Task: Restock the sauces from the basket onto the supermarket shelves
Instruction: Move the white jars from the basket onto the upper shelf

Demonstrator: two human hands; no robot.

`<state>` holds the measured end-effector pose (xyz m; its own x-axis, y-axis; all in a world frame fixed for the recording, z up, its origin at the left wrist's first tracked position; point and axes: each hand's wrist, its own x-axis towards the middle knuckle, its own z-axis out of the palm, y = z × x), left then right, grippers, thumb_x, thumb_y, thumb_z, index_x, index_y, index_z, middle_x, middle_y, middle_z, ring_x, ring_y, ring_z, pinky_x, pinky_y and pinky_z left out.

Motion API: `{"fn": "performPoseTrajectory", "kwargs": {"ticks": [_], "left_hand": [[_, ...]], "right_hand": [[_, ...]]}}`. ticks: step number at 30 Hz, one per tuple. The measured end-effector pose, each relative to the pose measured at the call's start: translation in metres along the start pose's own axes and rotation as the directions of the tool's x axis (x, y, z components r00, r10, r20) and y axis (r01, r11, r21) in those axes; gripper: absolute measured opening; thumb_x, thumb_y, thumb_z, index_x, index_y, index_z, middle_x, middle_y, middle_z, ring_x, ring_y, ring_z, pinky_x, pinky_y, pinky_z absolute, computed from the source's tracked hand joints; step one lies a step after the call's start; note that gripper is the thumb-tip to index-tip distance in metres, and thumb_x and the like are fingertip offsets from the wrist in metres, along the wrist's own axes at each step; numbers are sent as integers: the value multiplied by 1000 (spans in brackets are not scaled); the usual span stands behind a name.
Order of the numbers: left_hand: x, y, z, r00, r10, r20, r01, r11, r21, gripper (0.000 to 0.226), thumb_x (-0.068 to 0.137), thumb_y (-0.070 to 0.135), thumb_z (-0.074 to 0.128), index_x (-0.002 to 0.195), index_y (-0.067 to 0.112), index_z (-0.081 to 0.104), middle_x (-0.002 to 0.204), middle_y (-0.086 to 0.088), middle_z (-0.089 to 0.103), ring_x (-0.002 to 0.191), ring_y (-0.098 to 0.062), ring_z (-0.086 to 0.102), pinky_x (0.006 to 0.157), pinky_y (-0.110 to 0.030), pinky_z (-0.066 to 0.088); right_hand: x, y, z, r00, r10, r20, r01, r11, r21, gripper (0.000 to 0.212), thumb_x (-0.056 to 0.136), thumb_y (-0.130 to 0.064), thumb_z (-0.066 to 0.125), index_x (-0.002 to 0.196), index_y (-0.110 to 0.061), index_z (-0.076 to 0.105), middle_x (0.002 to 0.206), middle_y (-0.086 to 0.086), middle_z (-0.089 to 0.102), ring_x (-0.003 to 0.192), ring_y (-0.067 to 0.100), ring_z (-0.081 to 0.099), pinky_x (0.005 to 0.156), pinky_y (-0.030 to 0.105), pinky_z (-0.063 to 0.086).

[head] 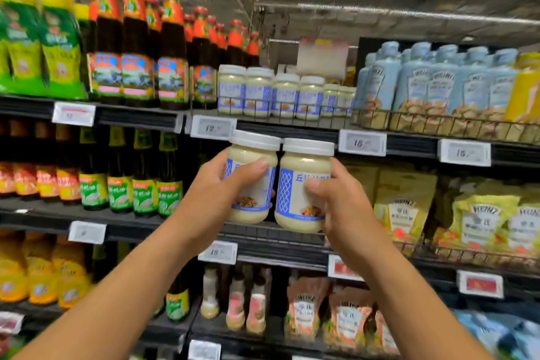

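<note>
Head view: both arms are raised toward the shelves. Left hand [222, 184] grips one white-lidded jar [252, 177], right hand [336, 199] grips another jar [302, 187], side by side, just below the shelf [292, 126] carrying matching jars [271, 93].

arms: both raised forward | left hand [217, 184]: gripping (thumb on front) | right hand [340, 199]: gripping

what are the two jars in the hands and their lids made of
Left-hand jar and right-hand jar: clear and glossy, the cream sauce showing through; glass or plastic, cannot tell. Printed paper-like labels. Lids look like white matte plastic, with ridged sides.
</note>
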<state>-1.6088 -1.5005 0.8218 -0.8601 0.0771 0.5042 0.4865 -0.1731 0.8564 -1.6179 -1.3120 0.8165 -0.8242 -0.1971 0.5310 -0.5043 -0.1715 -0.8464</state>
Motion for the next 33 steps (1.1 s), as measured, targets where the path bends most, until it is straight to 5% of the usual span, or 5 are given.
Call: {"fn": "performPoseTrajectory", "kwargs": {"ticks": [7, 11, 17, 24, 33], "left_hand": [[30, 28, 21, 997, 32, 63, -35, 999, 33, 45, 79, 40, 72, 112, 10, 71, 107, -13, 75, 97, -28, 73, 88, -45, 57], [47, 39, 26, 994, 79, 72, -82, 996, 45, 44, 81, 40, 69, 113, 10, 71, 106, -10, 76, 94, -21, 73, 74, -28, 56], [86, 56, 27, 988, 114, 108, -126, 987, 105, 51, 80, 39, 75, 116, 3, 68, 109, -13, 75, 104, -31, 70, 87, -39, 56], [150, 83, 0, 960, 204, 190, -246, 941, 232, 58, 60, 47, 78, 108, 16, 70, 100, -2, 78, 93, -17, 74, 69, -28, 59], [232, 97, -13, 911, 175, 374, -339, 834, 435, 63, 52, 36, 91, 109, 18, 72, 99, 7, 78, 95, -6, 73, 77, -14, 54]], "right_hand": [[23, -31, -17, 999, -12, 46, 9, 998, 67, 45, 78, -26, 55, 120, -13, 61, 108, 7, 73, 95, 23, 67, 78, 41, 52], [38, -40, -23, 997, -37, 68, 32, 997, 66, 37, 81, -31, 59, 116, -19, 62, 104, 1, 75, 91, 17, 69, 70, 30, 56], [76, -50, -25, 994, -78, 73, 80, 997, -24, 50, 89, -33, 60, 135, -14, 54, 126, 8, 69, 119, 27, 64, 107, 51, 45], [135, -70, -32, 986, -152, 65, 159, 982, -100, 43, 87, -32, 66, 125, -14, 58, 120, 6, 72, 115, 23, 66, 104, 53, 47], [198, -79, -50, 967, -256, 0, 233, 881, -412, 19, 84, -34, 74, 102, -27, 73, 103, -2, 76, 99, 14, 72, 86, 41, 56]]}}
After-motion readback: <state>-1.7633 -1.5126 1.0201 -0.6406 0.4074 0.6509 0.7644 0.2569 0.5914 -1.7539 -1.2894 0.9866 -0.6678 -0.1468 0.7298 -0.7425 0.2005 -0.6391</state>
